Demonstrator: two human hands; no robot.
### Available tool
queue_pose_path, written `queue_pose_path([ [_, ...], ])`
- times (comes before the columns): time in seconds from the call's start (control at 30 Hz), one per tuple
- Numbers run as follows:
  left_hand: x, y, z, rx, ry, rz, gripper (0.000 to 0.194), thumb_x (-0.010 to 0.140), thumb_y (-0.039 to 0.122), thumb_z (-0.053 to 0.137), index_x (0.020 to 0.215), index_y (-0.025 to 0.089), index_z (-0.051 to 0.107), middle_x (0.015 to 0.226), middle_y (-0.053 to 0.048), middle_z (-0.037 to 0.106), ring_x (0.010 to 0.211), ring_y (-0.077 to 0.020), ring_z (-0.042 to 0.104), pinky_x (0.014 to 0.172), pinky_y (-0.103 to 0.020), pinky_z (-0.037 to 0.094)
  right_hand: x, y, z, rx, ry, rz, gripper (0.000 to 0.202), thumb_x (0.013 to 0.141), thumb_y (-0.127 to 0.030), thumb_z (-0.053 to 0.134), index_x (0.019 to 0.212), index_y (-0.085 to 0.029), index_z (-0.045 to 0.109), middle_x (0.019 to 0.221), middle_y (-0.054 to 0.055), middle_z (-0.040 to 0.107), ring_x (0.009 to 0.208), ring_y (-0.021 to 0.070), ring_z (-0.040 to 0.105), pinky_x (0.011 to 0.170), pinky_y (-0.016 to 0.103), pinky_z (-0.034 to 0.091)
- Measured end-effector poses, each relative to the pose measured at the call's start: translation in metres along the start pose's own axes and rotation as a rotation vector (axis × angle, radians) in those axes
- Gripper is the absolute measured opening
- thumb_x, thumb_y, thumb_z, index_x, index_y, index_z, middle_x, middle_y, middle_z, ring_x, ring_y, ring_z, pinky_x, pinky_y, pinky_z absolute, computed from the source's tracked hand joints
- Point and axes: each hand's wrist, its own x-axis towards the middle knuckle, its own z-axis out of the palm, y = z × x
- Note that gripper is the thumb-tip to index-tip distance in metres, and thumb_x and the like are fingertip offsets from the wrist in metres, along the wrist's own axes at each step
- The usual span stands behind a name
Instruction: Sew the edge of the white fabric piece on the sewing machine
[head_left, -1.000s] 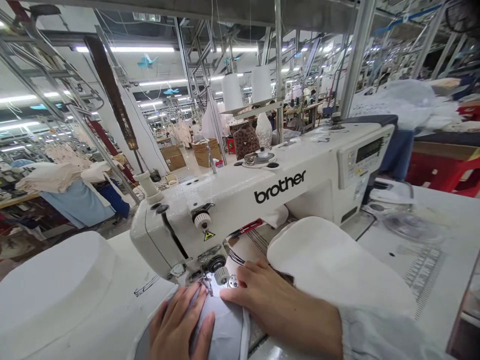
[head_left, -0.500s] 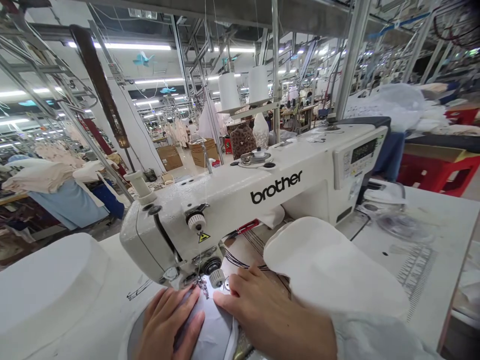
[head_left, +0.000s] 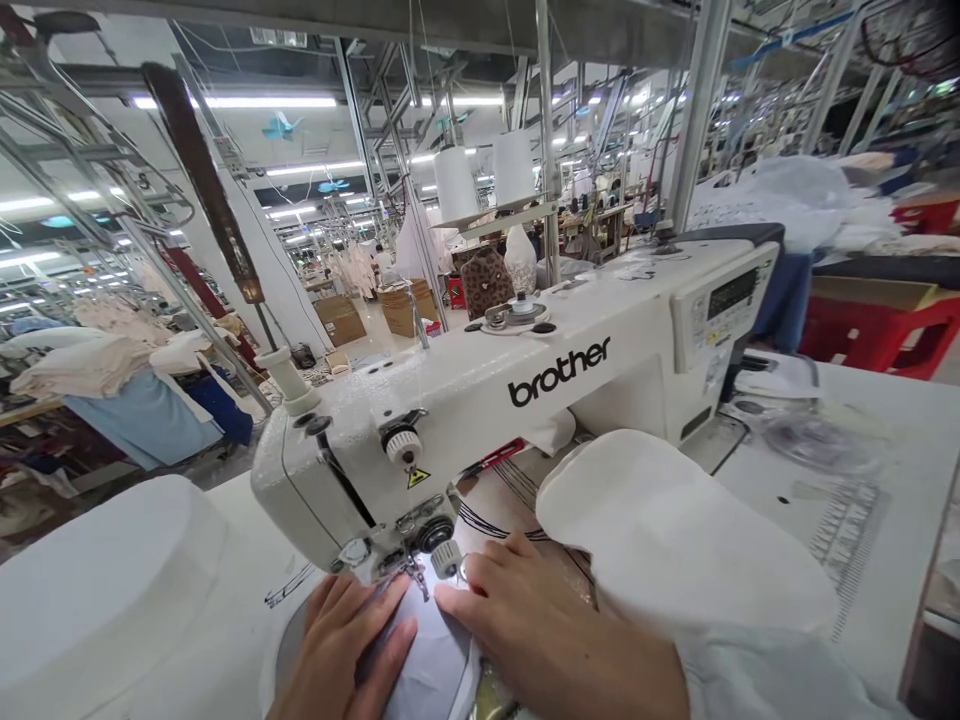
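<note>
A white brother sewing machine spans the middle, its presser foot down near the fabric. Light grey-white fabric lies under the foot and comes toward me. Left of the foot, my left hand rests on this fabric, fingers apart, the index fingertip close to the foot. My right hand is just right of the foot, with its thumb on the fabric edge and the other fingers curled; whether it pinches anything is hidden.
A white padded piece lies right of my right hand. Another large white form sits at the left. Red-handled snips lie behind the needle area. Thread cones stand above, and a red stool is at the right.
The view has shifted slightly, so the machine and both hands appear a little further right. Both hands keep nearly the same places beside the foot.
</note>
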Motion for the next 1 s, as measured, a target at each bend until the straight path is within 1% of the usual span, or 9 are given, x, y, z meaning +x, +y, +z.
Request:
queue_pose_path([
  [0.13, 0.001, -0.001, -0.001, -0.056, -0.009, -0.029, 0.031, 0.099, 0.049, 0.048, 0.116, 0.028, 0.063, 0.1, -0.001, 0.076, 0.092, -0.0186, 0.072, 0.081, -0.032, 0.053, -0.001, 0.0, 0.002, 0.022, 0.022, -0.003, 0.034, 0.091, -0.002, 0.055, 0.119, -0.021, 0.056, 0.104, 0.005, 0.062, 0.101, 0.0235, 0.056, 0.091, 0.04, 0.04],
  [0.23, 0.0, -0.003, 0.0, -0.119, -0.028, -0.046, 0.027, 0.098, 0.047, 0.053, 0.115, 0.03, 0.065, 0.097, 0.001, 0.075, 0.088, -0.0165, 0.071, 0.079, -0.029, 0.053, 0.0, 0.002, 0.008, 0.019, 0.046, -0.016, 0.037, 0.09, -0.002, 0.055, 0.121, -0.022, 0.055, 0.103, 0.005, 0.062, 0.1, 0.0231, 0.056, 0.089, 0.039, 0.039],
  [0.33, 0.0, -0.005, 0.0, -0.163, -0.047, -0.109, 0.029, 0.097, 0.05, 0.053, 0.115, 0.032, 0.066, 0.099, 0.002, 0.075, 0.088, -0.0156, 0.07, 0.081, -0.028, 0.052, 0.002, 0.003, 0.014, -0.008, 0.076, -0.039, 0.029, 0.093, -0.009, 0.055, 0.119, -0.022, 0.056, 0.097, 0.003, 0.062, 0.089, 0.0213, 0.055, 0.083, 0.037, 0.038],
  [0.4, 0.0, -0.004, -0.001, -0.163, -0.071, -0.153, 0.032, 0.098, 0.053, 0.048, 0.115, 0.033, 0.067, 0.101, 0.002, 0.075, 0.091, -0.0169, 0.07, 0.084, -0.03, 0.052, 0.002, 0.004, 0.016, -0.025, 0.123, -0.057, 0.022, 0.096, -0.012, 0.053, 0.115, -0.022, 0.056, 0.094, 0.003, 0.061, 0.085, 0.0203, 0.054, 0.08, 0.035, 0.037],
  [0.5, -0.005, 0.002, 0.001, -0.085, -0.113, -0.178, 0.036, 0.098, 0.057, 0.044, 0.113, 0.035, 0.069, 0.098, 0.002, 0.075, 0.09, -0.0196, 0.07, 0.085, -0.036, 0.052, 0.002, 0.005, 0.019, -0.032, 0.19, -0.056, 0.014, 0.098, -0.015, 0.051, 0.105, -0.023, 0.058, 0.088, 0.001, 0.06, 0.081, 0.0194, 0.053, 0.078, 0.035, 0.035],
  [0.6, -0.015, 0.01, 0.009, 0.14, -0.065, -0.194, 0.04, 0.1, 0.053, 0.039, 0.118, 0.033, 0.069, 0.102, -0.002, 0.076, 0.097, -0.0251, 0.071, 0.081, -0.041, 0.056, 0.002, 0.008, 0.021, -0.02, 0.22, -0.067, 0.012, 0.098, -0.017, 0.051, 0.101, -0.024, 0.059, 0.083, 0.0, 0.058, 0.078, 0.0185, 0.052, 0.078, 0.035, 0.035],
  [0.7, -0.023, 0.016, 0.017, 0.304, -0.034, -0.132, 0.039, 0.099, 0.048, 0.042, 0.122, 0.028, 0.067, 0.114, -0.003, 0.075, 0.104, -0.0257, 0.072, 0.076, -0.04, 0.06, 0.002, 0.009, 0.022, 0.001, 0.212, -0.084, 0.015, 0.1, -0.016, 0.049, 0.105, -0.025, 0.059, 0.081, -0.001, 0.056, 0.077, 0.0179, 0.052, 0.08, 0.035, 0.035],
  [0.87, -0.023, 0.015, 0.015, 0.326, -0.041, -0.08, 0.037, 0.098, 0.048, 0.047, 0.122, 0.026, 0.065, 0.114, -0.001, 0.076, 0.106, -0.0233, 0.072, 0.082, -0.04, 0.061, 0.002, 0.006, 0.022, 0.03, 0.217, -0.072, 0.013, 0.101, -0.018, 0.048, 0.103, -0.025, 0.058, 0.084, 0.0, 0.056, 0.078, 0.0179, 0.052, 0.084, 0.035, 0.037],
  [1.0, -0.02, 0.012, 0.013, 0.287, -0.028, -0.079, 0.037, 0.097, 0.048, 0.049, 0.123, 0.026, 0.064, 0.114, -0.001, 0.075, 0.106, -0.0232, 0.072, 0.084, -0.04, 0.06, 0.002, 0.005, 0.023, 0.039, 0.208, -0.058, 0.013, 0.101, -0.018, 0.047, 0.101, -0.025, 0.058, 0.085, 0.0, 0.055, 0.078, 0.0181, 0.051, 0.082, 0.035, 0.038],
])
